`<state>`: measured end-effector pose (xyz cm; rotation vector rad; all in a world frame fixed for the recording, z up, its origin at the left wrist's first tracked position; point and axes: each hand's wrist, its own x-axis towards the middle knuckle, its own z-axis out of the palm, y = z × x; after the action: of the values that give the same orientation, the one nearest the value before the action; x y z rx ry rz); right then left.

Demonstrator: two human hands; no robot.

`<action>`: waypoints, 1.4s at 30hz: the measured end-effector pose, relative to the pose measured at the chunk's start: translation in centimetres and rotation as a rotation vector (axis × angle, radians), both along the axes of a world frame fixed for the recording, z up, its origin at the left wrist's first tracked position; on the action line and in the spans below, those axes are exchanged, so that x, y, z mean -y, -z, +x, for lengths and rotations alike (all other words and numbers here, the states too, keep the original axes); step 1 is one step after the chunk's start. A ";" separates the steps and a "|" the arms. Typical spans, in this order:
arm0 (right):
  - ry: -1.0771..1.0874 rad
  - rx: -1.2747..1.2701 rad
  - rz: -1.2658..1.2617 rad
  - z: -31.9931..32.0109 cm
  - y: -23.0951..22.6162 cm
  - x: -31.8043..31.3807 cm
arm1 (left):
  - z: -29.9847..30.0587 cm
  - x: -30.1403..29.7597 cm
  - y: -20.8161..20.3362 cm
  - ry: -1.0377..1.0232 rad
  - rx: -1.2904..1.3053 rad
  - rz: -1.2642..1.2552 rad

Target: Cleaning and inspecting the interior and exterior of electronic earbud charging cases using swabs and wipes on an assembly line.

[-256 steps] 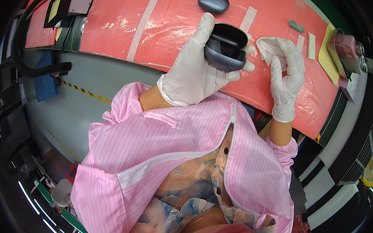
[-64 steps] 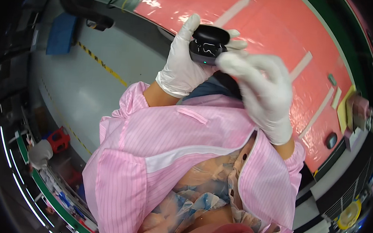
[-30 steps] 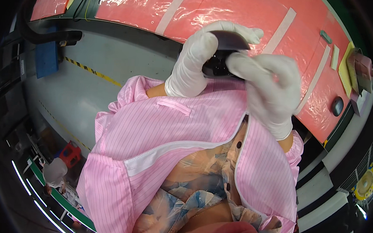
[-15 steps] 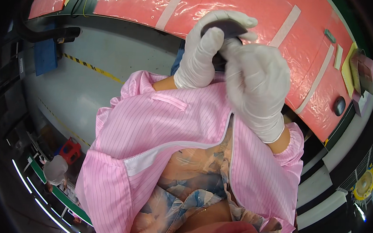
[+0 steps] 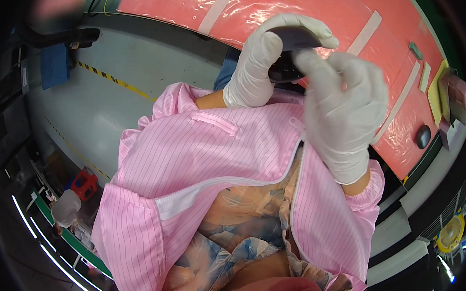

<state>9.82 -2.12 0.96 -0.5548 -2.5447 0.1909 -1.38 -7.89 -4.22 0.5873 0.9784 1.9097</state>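
Note:
In the head view, my left hand (image 5: 254,71), in a white glove, is closed around a dark, glossy, rounded object (image 5: 287,68) shaped like a computer mouse. Its thumb lies on the near left side and its fingers curl over the far edge. My right hand (image 5: 350,94), also gloved in white, is just right of the object. Its fingertips are close to the object's right end and smeared by motion. Contact there, and anything in those fingers, cannot be made out.
Beyond my hands stretches a table with a pink-red covering (image 5: 172,3) and pale strips. A black mouse-shaped object (image 5: 423,136) lies at its right. Farther right stand a yellow sheet (image 5: 436,95) and a yellow fan (image 5: 450,233). A blurred pink shape (image 5: 59,3) shows upper left.
My right hand has moved right, partly away from the dark object, uncovering more of it. My left hand has shifted slightly right with the object. A blurred pink shape has appeared at upper left.

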 end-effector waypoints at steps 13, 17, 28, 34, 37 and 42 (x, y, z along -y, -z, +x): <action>-0.066 -0.423 -0.448 0.8 1.3 1.0 | -1.8 0.0 -0.1 0.190 -0.162 0.162; -0.171 -0.092 -0.343 -0.9 -0.4 0.8 | -1.3 0.1 0.9 0.090 -0.207 0.120; -0.154 -0.117 -0.178 0.2 1.7 -1.3 | -1.1 -0.1 -1.0 0.214 0.825 -0.231; -0.089 -0.204 -0.313 3.5 1.8 -3.4 | -2.1 0.1 -0.4 0.434 0.867 -0.333; -0.105 -0.352 -0.367 3.2 1.8 -5.2 | -1.5 -0.4 -1.1 0.384 0.851 -0.486; -0.259 0.070 0.072 -0.3 1.5 -5.6 | -1.0 -0.4 -0.2 0.508 0.776 -0.352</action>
<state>9.52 3.49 -0.49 -0.2059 -2.6748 0.1738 -2.39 -7.51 -4.06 -0.1242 0.5529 1.2840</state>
